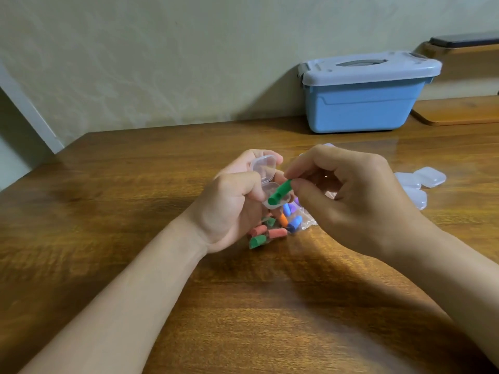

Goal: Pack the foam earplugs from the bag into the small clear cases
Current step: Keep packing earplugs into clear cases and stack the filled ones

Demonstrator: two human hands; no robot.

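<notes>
Right hand point(348, 195) pinches green foam earplug point(279, 192) by far end between thumb and forefinger, tip entering small clear hinged plastic case point(266, 179) gripped by left hand point(232, 203) — foam likely light, squashy — bag below fingers.

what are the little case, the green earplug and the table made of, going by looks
The case looks like hard clear plastic, glossy: see-through with bright glints on its edges. The green earplug looks like matte foam: flat colour, no shine. The table looks like varnished wood, perhaps veneer: grain lines under a soft sheen.
</notes>
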